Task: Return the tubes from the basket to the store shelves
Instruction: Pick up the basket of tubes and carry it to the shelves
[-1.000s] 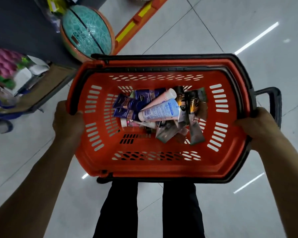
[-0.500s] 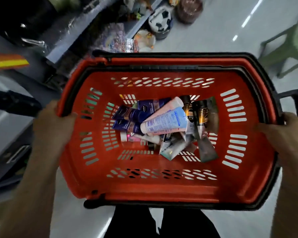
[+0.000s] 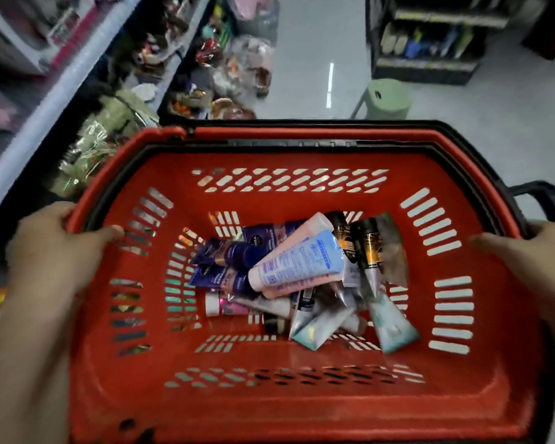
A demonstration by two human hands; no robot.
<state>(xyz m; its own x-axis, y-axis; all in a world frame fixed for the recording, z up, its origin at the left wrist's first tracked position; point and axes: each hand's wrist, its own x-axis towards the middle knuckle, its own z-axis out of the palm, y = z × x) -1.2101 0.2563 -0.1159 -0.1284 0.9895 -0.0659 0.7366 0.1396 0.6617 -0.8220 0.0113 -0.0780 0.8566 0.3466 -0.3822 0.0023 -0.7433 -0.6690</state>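
An orange plastic basket (image 3: 302, 405) with black handles fills the middle of the head view. Several tubes lie piled on its floor: a pale blue and pink tube (image 3: 297, 265) on top, dark blue tubes (image 3: 225, 253) to its left, black and gold tubes (image 3: 370, 248) to its right, and teal-ended tubes (image 3: 388, 325) nearer me. My left hand (image 3: 56, 248) grips the basket's left rim, thumb inside. My right hand (image 3: 535, 261) grips the right rim.
A store shelf (image 3: 45, 100) with wrapped goods runs along the left. Bagged items (image 3: 237, 75) sit on the floor ahead. A green stool (image 3: 386, 97) stands ahead right, with a dark shelf unit (image 3: 430, 36) behind it. Grey floor lies between.
The view has swung from the floor near a ball to an aisle with shelves. Both hands have kept their hold on the basket rims; the tubes have hardly shifted.
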